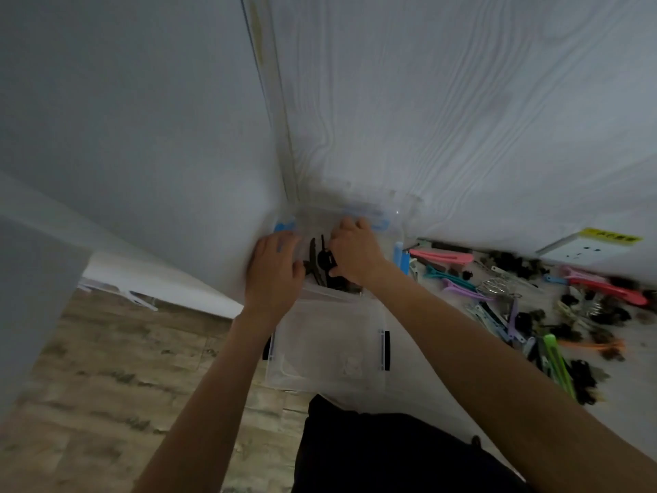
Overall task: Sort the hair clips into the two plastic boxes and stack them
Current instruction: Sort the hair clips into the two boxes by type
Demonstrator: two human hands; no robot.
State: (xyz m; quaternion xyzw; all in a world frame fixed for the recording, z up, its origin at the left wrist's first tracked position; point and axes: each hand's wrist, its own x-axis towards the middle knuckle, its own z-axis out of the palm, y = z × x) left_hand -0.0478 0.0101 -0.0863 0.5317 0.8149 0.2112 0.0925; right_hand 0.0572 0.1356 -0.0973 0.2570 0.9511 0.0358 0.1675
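Head view: far clear box, blue latches, sat in wall corner, dark clips inside; left hand lay flat on its near-left rim, fingers together; right hand curled over far side, grip unclear; near clear box touching; loose clip pile right

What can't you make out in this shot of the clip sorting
Head view only:
- Contents of the far box: covered by the left hand and right hand.
- Right hand's fingertips: hidden behind its own back, so any grip is unclear.
- Clip pile: motion-blurred, uncountable, cut off at the right edge.
- Near box: contents unclear through the blurred clear plastic.
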